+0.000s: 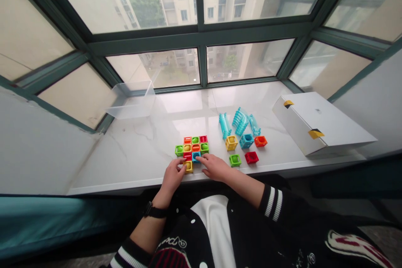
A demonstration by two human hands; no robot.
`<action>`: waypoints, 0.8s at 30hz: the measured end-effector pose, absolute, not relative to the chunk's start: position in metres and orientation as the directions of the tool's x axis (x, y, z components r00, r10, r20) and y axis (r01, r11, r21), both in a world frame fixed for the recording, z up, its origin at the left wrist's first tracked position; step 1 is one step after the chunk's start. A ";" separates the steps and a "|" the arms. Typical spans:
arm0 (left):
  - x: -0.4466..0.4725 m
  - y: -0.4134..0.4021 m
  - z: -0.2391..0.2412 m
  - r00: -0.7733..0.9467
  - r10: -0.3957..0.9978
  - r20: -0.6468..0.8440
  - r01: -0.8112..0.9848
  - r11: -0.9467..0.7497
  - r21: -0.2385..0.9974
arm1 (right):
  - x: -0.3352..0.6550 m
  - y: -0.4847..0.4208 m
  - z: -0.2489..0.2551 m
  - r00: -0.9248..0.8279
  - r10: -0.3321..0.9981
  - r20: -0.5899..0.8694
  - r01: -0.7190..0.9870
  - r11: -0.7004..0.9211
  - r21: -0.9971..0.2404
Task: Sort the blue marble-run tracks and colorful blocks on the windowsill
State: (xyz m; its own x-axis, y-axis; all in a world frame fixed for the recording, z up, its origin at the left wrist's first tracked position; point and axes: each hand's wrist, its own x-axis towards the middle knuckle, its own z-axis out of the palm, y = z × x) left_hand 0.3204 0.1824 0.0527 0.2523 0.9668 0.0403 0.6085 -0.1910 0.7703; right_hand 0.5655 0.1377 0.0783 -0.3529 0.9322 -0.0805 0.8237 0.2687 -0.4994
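A flat cluster of coloured hollow cube blocks (195, 147) lies on the white marble sill (147, 150), joined in rows of red, green, orange and yellow. My left hand (173, 176) pinches a yellow block (188, 166) at the cluster's near edge. My right hand (215, 166) rests beside it, its fingertips touching a blue block (196, 156) in the cluster's front row.
Loose blocks lie to the right: yellow (231, 143), blue (246, 140), orange (260, 141), green (235, 160), red (251, 157). Behind them are turquoise curved track pieces (240, 120). A white box (317, 125) sits far right, a clear plastic tub (133, 99) at the back left by the window.
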 end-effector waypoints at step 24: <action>0.321 0.179 0.051 0.238 0.971 0.020 0.566 -0.155 0.809 | 0.573 0.156 0.078 -0.289 0.954 -0.082 0.699 0.151 -0.699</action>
